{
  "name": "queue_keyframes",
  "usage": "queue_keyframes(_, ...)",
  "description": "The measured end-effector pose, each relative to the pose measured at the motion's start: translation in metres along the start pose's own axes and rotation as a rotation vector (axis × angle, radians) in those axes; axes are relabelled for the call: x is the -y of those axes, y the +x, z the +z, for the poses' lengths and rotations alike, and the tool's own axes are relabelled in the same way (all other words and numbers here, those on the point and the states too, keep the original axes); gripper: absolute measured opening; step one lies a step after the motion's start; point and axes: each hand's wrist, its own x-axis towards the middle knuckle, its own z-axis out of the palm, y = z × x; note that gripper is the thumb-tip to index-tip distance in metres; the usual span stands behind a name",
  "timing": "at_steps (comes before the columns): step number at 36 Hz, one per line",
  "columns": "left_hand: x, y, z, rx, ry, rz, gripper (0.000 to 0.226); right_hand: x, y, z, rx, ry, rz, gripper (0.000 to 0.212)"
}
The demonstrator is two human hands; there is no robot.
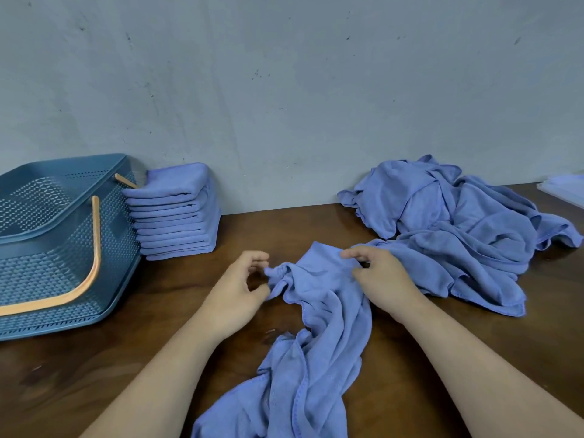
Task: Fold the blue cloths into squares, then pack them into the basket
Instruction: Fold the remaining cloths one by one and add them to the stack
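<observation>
A crumpled blue cloth (319,327) lies on the wooden table (126,358) in front of me, trailing toward the near edge. My left hand (235,289) pinches a bunched corner at its far left end. My right hand (379,276) grips the cloth's far edge on the right. A stack of several folded blue cloths (177,213) stands against the wall beside the blue basket (47,248). The basket, with its orange handle, sits at the left and shows nothing inside. A heap of unfolded blue cloths (458,226) lies at the back right.
A grey wall (284,90) runs along the table's back edge. At the far right edge lies a pale flat object (565,188), partly cut off. Bare wood shows between the basket and my left arm.
</observation>
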Motion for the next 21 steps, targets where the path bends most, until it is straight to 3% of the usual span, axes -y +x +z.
queue_keyframes(2, -0.003, -0.002, 0.003, 0.087, 0.090, -0.020, 0.058, 0.001, -0.001, -0.002, -0.018, -0.213, -0.046, 0.047)
queue_keyframes(5, -0.003, -0.002, 0.003, 0.067, 0.133, 0.008, 0.048, 0.006, -0.005, -0.004, -0.065, -0.408, -0.094, 0.043)
queue_keyframes(9, -0.001, 0.002, 0.006, -0.007, 0.066, 0.011, 0.013, 0.004, -0.004, 0.000, -0.106, -0.391, -0.128, 0.033)
queue_keyframes(12, 0.001, 0.005, 0.009, -0.010, 0.021, 0.045, 0.008, 0.002, -0.001, 0.004, -0.126, -0.300, -0.188, 0.021)
queue_keyframes(16, 0.003, 0.006, 0.002, -0.133, -0.276, 0.006, 0.025, -0.006, 0.004, 0.008, -0.101, -0.257, -0.260, 0.033)
queue_keyframes(21, 0.014, 0.016, -0.009, -0.404, -0.572, -0.180, 0.020, -0.007, 0.010, 0.004, -0.156, -0.271, -0.220, 0.040)
